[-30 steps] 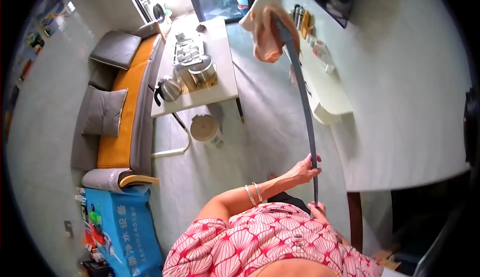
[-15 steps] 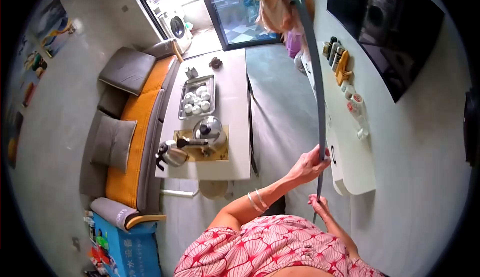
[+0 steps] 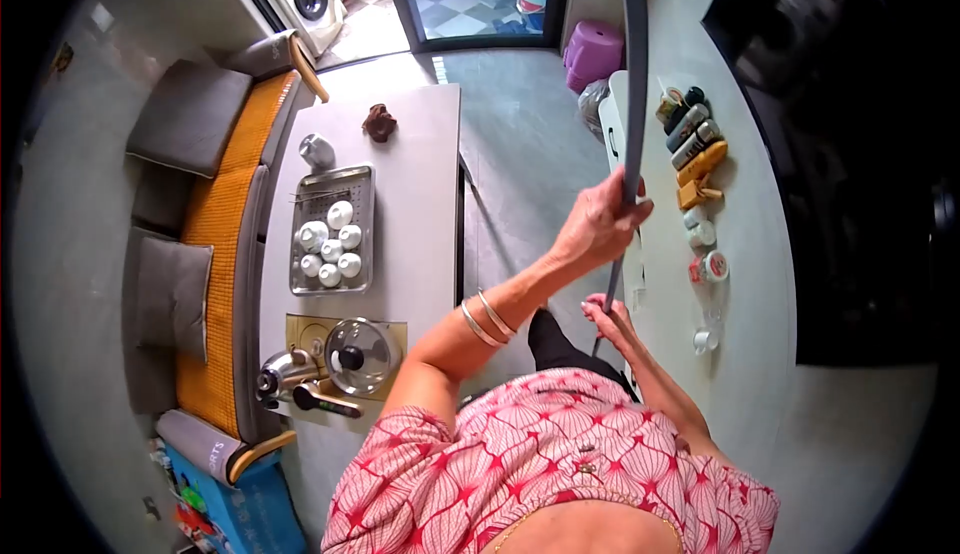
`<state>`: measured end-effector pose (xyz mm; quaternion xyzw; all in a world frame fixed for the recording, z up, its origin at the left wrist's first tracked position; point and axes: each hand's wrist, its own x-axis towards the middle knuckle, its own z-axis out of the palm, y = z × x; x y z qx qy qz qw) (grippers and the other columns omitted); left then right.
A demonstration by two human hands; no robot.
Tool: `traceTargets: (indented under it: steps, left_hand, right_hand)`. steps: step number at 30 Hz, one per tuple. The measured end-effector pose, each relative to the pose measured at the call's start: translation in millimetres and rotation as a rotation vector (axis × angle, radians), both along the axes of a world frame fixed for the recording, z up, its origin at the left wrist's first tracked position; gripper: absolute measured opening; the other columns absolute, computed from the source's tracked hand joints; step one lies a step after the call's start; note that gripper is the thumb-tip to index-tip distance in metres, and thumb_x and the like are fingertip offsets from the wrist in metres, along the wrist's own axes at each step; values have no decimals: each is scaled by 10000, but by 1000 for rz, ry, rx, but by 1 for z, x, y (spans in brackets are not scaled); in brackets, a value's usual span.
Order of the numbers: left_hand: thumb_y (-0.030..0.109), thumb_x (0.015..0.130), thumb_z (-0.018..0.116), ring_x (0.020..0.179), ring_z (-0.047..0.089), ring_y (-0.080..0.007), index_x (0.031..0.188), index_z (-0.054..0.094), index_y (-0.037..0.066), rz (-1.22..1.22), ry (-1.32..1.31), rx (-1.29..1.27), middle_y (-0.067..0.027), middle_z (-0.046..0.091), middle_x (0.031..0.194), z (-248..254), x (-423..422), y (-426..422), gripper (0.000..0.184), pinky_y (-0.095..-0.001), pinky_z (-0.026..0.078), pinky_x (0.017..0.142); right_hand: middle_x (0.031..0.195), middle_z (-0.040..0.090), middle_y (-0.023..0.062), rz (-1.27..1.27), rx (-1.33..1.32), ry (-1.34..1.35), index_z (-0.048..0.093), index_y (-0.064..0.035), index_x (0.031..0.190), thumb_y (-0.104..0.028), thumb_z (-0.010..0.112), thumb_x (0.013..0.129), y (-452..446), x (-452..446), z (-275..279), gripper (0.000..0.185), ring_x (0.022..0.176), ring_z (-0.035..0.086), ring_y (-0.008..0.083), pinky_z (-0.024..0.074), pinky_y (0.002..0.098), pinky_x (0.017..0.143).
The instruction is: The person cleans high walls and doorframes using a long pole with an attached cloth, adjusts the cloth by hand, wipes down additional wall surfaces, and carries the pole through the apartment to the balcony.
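A long grey pole (image 3: 635, 64) stands upright in front of me and runs out past the top edge, so its far end is out of view. My left hand (image 3: 603, 219), with two bangles on its wrist, is closed round the middle of the pole. Lower down, close to my body, my right hand (image 3: 612, 320) grips the pole near its bottom end. Beside both hands on the right is a long white cabinet (image 3: 660, 284).
On the left, a table (image 3: 420, 184) holds a metal tray (image 3: 368, 239) of white cups, a glass-lidded pot (image 3: 362, 356) and a kettle (image 3: 288, 369). A sofa (image 3: 210, 304) lies beyond it. Several bottles line the cabinet; a television (image 3: 840, 204) hangs above. A purple stool (image 3: 593, 56) stands ahead.
The fluffy peach mop head on the pole's far end has left the view at the top. Both hands appear higher and slightly left, still gripping. The view has shifted, bringing the purple stool into sight.
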<state>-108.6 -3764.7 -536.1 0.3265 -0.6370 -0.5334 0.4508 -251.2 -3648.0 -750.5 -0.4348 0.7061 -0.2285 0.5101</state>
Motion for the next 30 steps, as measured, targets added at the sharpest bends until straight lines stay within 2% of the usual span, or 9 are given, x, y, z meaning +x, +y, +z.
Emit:
traceTargets:
  steps: [1, 5, 12, 14, 16, 18, 23, 27, 30]
  left_hand:
    - [112, 806, 590, 622, 492, -51, 899, 482, 43, 9, -31, 37, 2, 520, 652, 2, 4, -25, 158, -223, 402, 539]
    - [98, 809, 601, 727, 554, -80, 936, 502, 61, 35, 55, 258, -2, 551, 763, 8, 28, -130, 165, -230, 442, 630]
    - [96, 788, 599, 744, 593, -144, 939, 483, 49, 196, 133, 333, -30, 561, 743, -23, 107, -302, 195, -273, 460, 705]
    - [80, 784, 606, 747, 593, -155, 944, 483, 46, 203, 154, 314, -43, 558, 762, -64, 128, -354, 205, -300, 473, 719]
    - [72, 784, 608, 748, 595, -160, 955, 485, 51, 279, 168, 335, -46, 557, 786, -85, 142, -401, 212, -310, 478, 713]
    - [85, 792, 605, 748, 598, -162, 970, 486, 55, 289, 323, 344, -45, 554, 797, -95, 151, -450, 215, -306, 479, 702]
    - [106, 787, 619, 812, 588, -154, 986, 502, 59, 302, 101, 304, -60, 585, 852, -68, 179, -570, 236, -273, 470, 720]
    - [102, 794, 611, 845, 579, -153, 960, 509, 65, 314, 299, 245, -52, 588, 839, -46, 200, -669, 199, -272, 459, 752]
    - [104, 810, 592, 835, 579, -150, 948, 503, 65, 310, 351, 201, -49, 586, 814, -56, 214, -737, 169, -278, 453, 754]
  right_hand:
    - [676, 600, 21, -6, 45, -53, 612, -21, 887, -295, 617, 773, -32, 2, 7, 297, 580, 530, 69, 419, 224, 487]
    - [673, 600, 18, 146, -116, -203, 606, -27, 899, -239, 643, 773, -158, 8, 8, 250, 597, 536, 71, 430, 216, 501]
    - [858, 575, 51, 555, 2, -165, 457, -40, 1154, -273, 687, 726, -376, 53, 38, 539, 737, 566, 123, 496, 259, 530]
    - [850, 574, 37, 563, -19, -352, 471, -43, 1138, -247, 669, 748, -439, 76, 56, 482, 764, 561, 118, 495, 257, 539]
    - [854, 572, 19, 566, -131, -424, 509, -60, 1062, -206, 490, 873, -501, 100, 55, 240, 810, 565, 116, 476, 242, 523]
    - [818, 592, 30, 590, -133, -342, 558, -33, 978, -138, 461, 868, -552, 118, 58, 180, 713, 546, 87, 459, 240, 616]
    - [729, 589, 21, 507, -257, -203, 566, -12, 921, -81, 473, 856, -673, 136, 74, 133, 680, 553, 100, 448, 232, 612]
    - [665, 560, 101, 528, -608, -129, 541, -26, 846, -139, 553, 839, -778, 151, 53, 114, 576, 530, 158, 438, 296, 525]
    - [638, 540, 92, 642, -497, -6, 533, -31, 821, -199, 598, 815, -849, 166, 49, 180, 560, 498, 167, 424, 323, 527]
